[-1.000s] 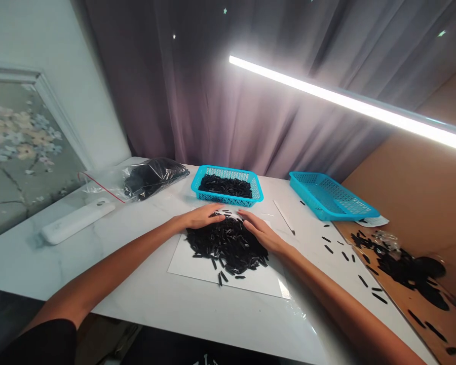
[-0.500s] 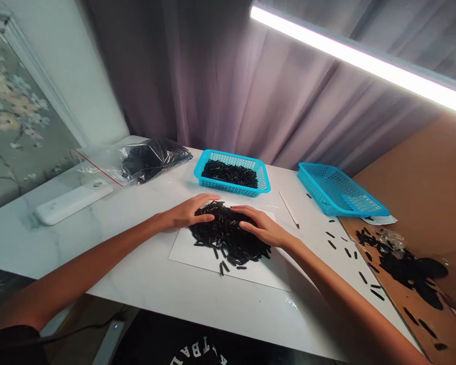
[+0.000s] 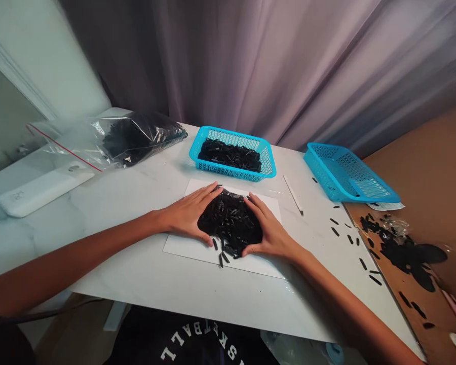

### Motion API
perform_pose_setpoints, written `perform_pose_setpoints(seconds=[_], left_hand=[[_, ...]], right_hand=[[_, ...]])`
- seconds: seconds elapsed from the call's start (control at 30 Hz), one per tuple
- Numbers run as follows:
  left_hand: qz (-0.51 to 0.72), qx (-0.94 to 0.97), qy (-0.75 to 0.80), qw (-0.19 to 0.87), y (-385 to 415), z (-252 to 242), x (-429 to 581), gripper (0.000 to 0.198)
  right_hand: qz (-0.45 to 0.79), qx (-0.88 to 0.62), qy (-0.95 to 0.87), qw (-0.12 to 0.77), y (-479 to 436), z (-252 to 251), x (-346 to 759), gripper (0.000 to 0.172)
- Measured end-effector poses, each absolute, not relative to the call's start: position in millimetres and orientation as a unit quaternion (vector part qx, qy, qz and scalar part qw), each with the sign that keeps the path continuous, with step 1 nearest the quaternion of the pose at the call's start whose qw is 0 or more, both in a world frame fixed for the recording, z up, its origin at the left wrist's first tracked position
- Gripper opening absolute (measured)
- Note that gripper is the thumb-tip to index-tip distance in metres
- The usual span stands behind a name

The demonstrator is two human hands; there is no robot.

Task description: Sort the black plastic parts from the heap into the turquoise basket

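Observation:
A heap of small black elongated pieces (image 3: pixel 231 220) lies on a white sheet of paper (image 3: pixel 182 246) in front of me. My left hand (image 3: pixel 193 213) curves round the heap's left side, thumb toward me and fingers stretched away. On the opposite side my right hand (image 3: pixel 268 230) cups the heap in the same way, thumb and fingers spread. Both hands touch the pieces at the edges and neither is closed on any. A few loose pieces lie at the near edge of the heap, between the thumbs.
Behind the paper stands a blue basket (image 3: pixel 268 154) of similar pieces. Another blue basket (image 3: pixel 349 175) sits at the right, near scattered pieces and flat black shapes (image 3: pixel 414 258). A white pencil-like stick (image 3: pixel 292 194), a zip bag (image 3: pixel 137 137) of black material and a white device (image 3: pixel 45 190) lie around.
Both hands have moved from atop the heap to its sides, fingers spreading wider. The heap is gathered more compactly between them. My view has tilted down, and the lamp is out of sight.

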State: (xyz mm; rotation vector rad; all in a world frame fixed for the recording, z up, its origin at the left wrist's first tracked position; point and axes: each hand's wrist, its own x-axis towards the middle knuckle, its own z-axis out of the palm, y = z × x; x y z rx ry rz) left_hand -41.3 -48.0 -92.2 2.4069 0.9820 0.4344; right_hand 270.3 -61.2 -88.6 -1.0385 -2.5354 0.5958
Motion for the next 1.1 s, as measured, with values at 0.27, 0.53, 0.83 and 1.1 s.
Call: perform_pose_setpoints(seconds=[0.27, 0.53, 0.83, 1.1], left_hand=[[0.215, 0.884, 0.336, 0.241, -42, -91, -18, 0.114], [0.261, 0.870, 0.322, 0.267, -40, -82, -16, 0.063], [0.222, 0.840, 0.355, 0.346, -19, -53, -23, 0.017], [0.223, 0.804, 0.347, 0.429, -12, -7, -19, 0.015]], right_hand=[[0.211, -0.353, -0.886, 0.214, -49, -87, 242, 0.115], [0.231, -0.347, -0.878, 0.235, -43, -81, 233, 0.074], [0.305, -0.361, -0.865, 0.166, -45, -48, 251, 0.111], [0.539, -0.415, -0.608, 0.409, -43, -29, 221, 0.044]])
